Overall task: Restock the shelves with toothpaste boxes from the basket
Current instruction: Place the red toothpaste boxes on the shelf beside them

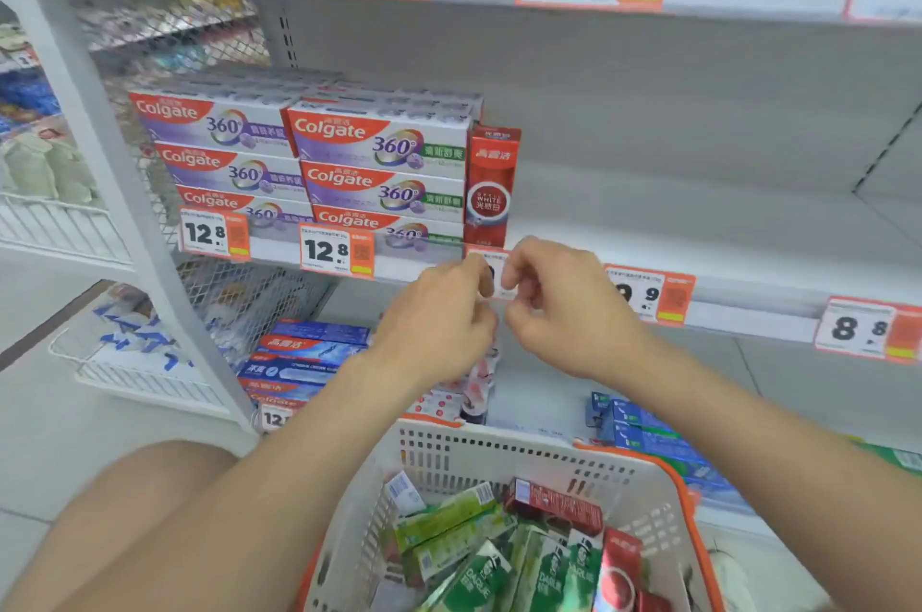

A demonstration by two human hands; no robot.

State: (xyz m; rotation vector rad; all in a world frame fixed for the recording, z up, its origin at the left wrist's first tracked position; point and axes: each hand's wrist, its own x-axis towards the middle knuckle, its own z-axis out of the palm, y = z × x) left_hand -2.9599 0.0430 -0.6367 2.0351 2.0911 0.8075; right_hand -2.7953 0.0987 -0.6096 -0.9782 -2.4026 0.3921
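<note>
Fingers [483,281] of our left hand [439,317] are curling in tight and pinching the left side of a small white price tag [491,273]. Our right hand [569,312] is doing the same on the tag's right side, with its fingers [516,276] bending into a narrow pinch. The two hands are almost touching each other. The tag is sitting on the front edge of the middle shelf [748,312], and our hands are hiding most of it.

Just above the tag, one red box [491,187] is standing upright near the shelf's front edge. It is touching the right side of two stacks of Colgate boxes [384,172], which are lying flat and filling the left end of the shelf.

Below our arms, the white basket [449,457] with an orange rim is sitting close to us. The toothpaste boxes [449,519] are lying inside it in a loose pile, green ones on the left and red ones on the right. Blue boxes [309,357] are lying stacked at the left end of the lower shelf [539,399].
</note>
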